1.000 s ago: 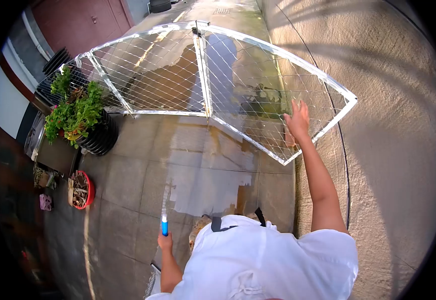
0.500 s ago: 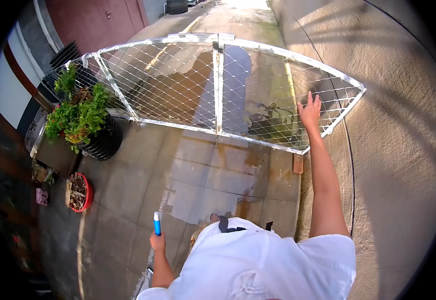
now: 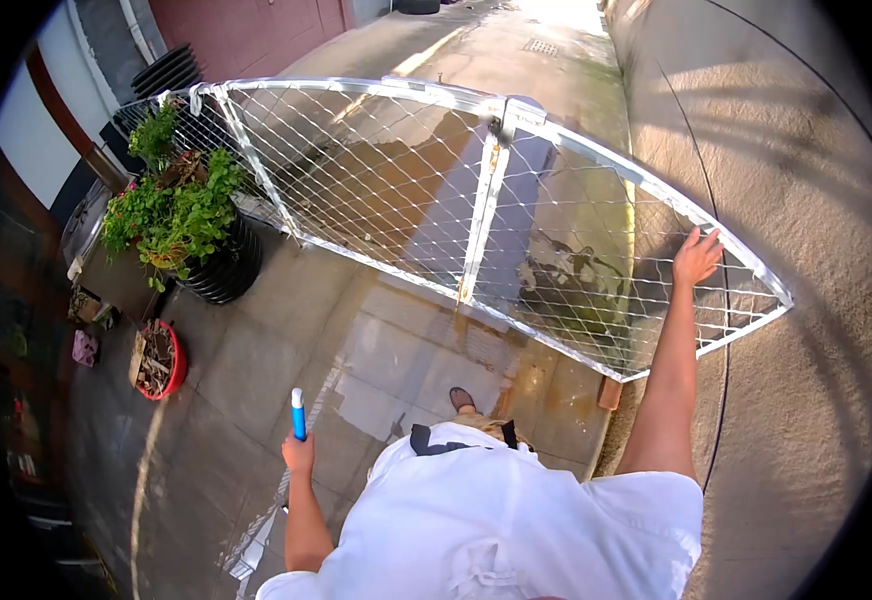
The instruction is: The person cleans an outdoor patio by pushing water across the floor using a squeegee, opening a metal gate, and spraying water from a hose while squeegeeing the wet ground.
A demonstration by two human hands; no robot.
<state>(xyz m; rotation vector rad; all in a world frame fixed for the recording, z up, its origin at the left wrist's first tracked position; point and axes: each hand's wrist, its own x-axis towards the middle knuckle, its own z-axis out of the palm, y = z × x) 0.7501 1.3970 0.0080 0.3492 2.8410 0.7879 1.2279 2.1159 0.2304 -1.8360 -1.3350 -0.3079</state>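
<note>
the right arm (image 3: 664, 400) was outstretched at the white gate (image 3: 482, 215)
right hand (image 3: 697, 258) had fingers slightly apart; left hand (image 3: 298, 455) had its own clamped around a blue tube (image 3: 299, 416)

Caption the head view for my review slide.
Right grip at white mesh gate, left grip around a blue, white-tipped handle; wet paving below.

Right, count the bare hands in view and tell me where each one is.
2. The left hand is toward the picture's lower left, gripping a blue handle; the right hand is at the right part of the white mesh gate. No others show.
</note>
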